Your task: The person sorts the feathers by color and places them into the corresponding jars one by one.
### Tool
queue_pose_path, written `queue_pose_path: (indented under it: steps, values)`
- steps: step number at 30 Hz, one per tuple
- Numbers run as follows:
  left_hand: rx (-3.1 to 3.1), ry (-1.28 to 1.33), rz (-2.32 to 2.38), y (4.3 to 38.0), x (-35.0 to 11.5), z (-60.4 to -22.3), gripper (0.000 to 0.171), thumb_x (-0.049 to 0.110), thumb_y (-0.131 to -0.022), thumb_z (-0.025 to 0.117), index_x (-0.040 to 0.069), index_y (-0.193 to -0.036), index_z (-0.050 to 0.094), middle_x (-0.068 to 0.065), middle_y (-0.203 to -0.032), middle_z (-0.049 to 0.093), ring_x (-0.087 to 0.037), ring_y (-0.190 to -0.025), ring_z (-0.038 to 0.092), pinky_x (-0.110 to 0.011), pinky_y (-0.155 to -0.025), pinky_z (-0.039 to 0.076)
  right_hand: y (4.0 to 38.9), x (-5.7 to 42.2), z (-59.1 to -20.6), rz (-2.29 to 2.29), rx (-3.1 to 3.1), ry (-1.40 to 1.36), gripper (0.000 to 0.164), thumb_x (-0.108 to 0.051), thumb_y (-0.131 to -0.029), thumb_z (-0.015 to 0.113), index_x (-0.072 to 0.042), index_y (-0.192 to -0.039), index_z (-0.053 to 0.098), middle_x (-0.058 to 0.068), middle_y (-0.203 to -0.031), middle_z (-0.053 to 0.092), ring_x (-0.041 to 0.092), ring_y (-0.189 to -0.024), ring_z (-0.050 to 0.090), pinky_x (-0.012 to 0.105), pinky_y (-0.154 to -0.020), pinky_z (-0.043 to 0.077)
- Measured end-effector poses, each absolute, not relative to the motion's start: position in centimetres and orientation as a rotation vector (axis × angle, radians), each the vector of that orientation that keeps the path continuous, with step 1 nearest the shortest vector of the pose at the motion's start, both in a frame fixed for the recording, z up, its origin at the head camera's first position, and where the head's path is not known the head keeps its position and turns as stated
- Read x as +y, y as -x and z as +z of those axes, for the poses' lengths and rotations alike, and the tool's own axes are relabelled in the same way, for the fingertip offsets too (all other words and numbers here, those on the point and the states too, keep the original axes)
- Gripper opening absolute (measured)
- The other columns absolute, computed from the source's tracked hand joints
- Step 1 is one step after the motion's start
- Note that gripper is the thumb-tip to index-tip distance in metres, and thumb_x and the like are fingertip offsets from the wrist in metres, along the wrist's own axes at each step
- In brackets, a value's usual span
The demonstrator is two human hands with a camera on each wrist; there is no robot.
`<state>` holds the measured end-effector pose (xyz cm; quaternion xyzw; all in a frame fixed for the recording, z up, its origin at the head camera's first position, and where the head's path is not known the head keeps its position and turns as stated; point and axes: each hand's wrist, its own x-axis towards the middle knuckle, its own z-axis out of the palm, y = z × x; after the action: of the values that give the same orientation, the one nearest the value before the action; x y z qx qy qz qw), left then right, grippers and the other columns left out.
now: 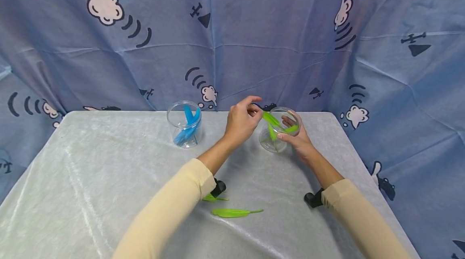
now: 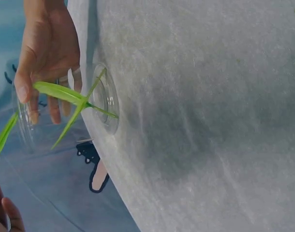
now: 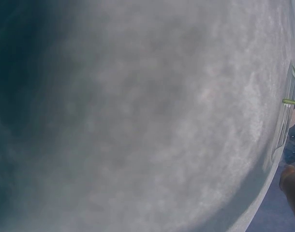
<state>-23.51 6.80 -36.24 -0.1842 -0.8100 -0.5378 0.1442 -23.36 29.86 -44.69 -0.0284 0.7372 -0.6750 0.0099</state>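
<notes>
In the head view my right hand (image 1: 300, 143) grips a clear round jar (image 1: 267, 143) at the table's far right, thumb on the near side and fingers behind. Green feathers (image 2: 60, 92) stand crossed inside it, stems toward the base. My left hand (image 1: 244, 118) is beside the jar's mouth and pinches another green feather (image 1: 270, 119), which slants over the rim. The left wrist view catches this feather (image 2: 3, 137) at its left edge, just above my left fingertips (image 2: 12, 215). Only part of the jar's base (image 3: 283, 116) shows at the right wrist view's edge.
A second clear jar (image 1: 175, 118) holding blue feathers (image 1: 189, 128) stands at the back left. Green feathers (image 1: 232, 212) lie on the pale cloth-covered table (image 1: 120, 186) near my left forearm. A blue patterned curtain (image 1: 236, 29) hangs close behind the table.
</notes>
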Motion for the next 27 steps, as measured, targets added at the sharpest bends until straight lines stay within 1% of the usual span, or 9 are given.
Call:
queue_pose_path:
  steps: [6, 12, 15, 18, 21, 27]
  values:
    - [-2.362, 0.594, -1.598, 23.4, 7.4, -36.3, 0.029, 0.008, -0.093, 0.069, 0.010, -0.122, 0.069, 0.001, -0.092, 0.076, -0.009, -0.080, 0.067, -0.023, -0.067, 0.048, 23.4, 29.9, -44.8, -2.115, 2.293, 0.093, 0.089, 0.004, -0.088, 0.067, -0.018, -0.157, 0.016, 0.019, -0.160, 0.026, 0.029, -0.149, 0.021, 0.048, -0.121, 0.016]
    - [-2.403, 0.726, -1.742, 23.3, 7.5, -36.7, 0.036, 0.012, -0.100, 0.062, 0.011, -0.135, 0.061, -0.003, -0.107, 0.075, -0.013, -0.097, 0.067, -0.025, -0.080, 0.051, 23.5, 29.9, -44.8, -2.115, 2.293, 0.113, 0.089, 0.005, -0.088, 0.066, -0.017, -0.157, 0.014, 0.021, -0.160, 0.024, 0.030, -0.149, 0.021, 0.047, -0.121, 0.017]
    - [-2.418, 0.769, -1.808, 23.2, 7.1, -36.9, 0.040, 0.016, -0.101, 0.060, 0.012, -0.141, 0.056, -0.005, -0.114, 0.073, -0.015, -0.100, 0.066, -0.026, -0.083, 0.051, 23.5, 29.9, -44.7, -2.124, 2.294, 0.125, 0.089, 0.006, -0.087, 0.065, -0.016, -0.157, 0.015, 0.022, -0.159, 0.024, 0.030, -0.148, 0.021, 0.046, -0.120, 0.018]
    - [-2.420, 0.777, -1.833, 23.0, 6.5, -37.0, 0.040, 0.018, -0.101, 0.061, 0.013, -0.141, 0.056, -0.005, -0.116, 0.071, -0.016, -0.097, 0.065, -0.026, -0.081, 0.052, 23.5, 29.8, -44.5, -2.133, 2.296, 0.128, 0.088, 0.007, -0.086, 0.065, -0.016, -0.157, 0.016, 0.022, -0.158, 0.026, 0.029, -0.148, 0.022, 0.045, -0.120, 0.019]
    - [-2.445, 0.816, -1.834, 22.8, 5.5, -37.2, 0.038, 0.018, -0.100, 0.062, 0.011, -0.138, 0.058, -0.006, -0.115, 0.070, -0.016, -0.096, 0.065, -0.026, -0.079, 0.052, 23.5, 29.8, -44.5, -2.137, 2.293, 0.122, 0.089, 0.008, -0.086, 0.065, -0.016, -0.157, 0.016, 0.023, -0.158, 0.025, 0.030, -0.149, 0.021, 0.047, -0.120, 0.017]
    - [-2.613, 1.017, -1.722, 22.2, 2.3, -37.2, 0.032, 0.020, -0.100, 0.063, 0.011, -0.130, 0.064, -0.005, -0.113, 0.070, -0.014, -0.098, 0.064, -0.027, -0.083, 0.053, 23.4, 29.8, -44.6, -2.138, 2.281, 0.094, 0.089, 0.008, -0.086, 0.065, -0.019, -0.156, 0.018, 0.024, -0.159, 0.024, 0.029, -0.149, 0.021, 0.048, -0.121, 0.016]
